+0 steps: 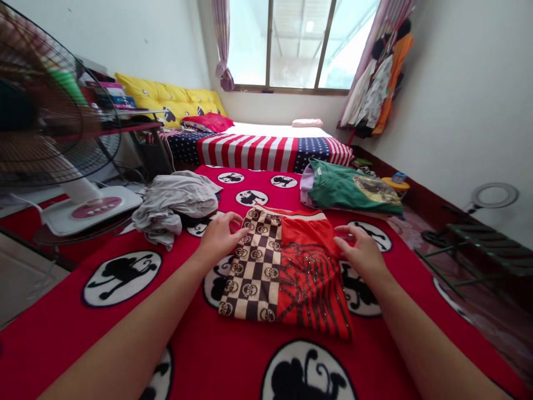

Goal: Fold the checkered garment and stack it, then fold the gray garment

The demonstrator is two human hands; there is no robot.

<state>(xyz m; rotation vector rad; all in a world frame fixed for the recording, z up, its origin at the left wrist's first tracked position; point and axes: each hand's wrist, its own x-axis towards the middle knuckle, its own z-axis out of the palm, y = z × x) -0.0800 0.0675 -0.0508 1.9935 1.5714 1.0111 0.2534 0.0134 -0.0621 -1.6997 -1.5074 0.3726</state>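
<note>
A folded garment [310, 266] lies on the red cover in front of me. Its left part is a brown and cream checkered print, its right part orange-red with dark glittering lines, and a pale band runs along the far edge. At its upper left edge is my left hand [220, 238], fingers curved and apart, the tips at the cloth. My right hand [361, 250] is by the opposite edge, thumb and fingers apart around the border. Neither hand visibly pinches the fabric.
Crumpled grey clothes [179, 200] lie at the left, near a standing fan [91, 205]. A stack with a green shirt [350, 186] sits at the far right of the red cover [183, 344]. Behind is a bed with a striped cover [250, 153]. A green rack [487, 244] stands right.
</note>
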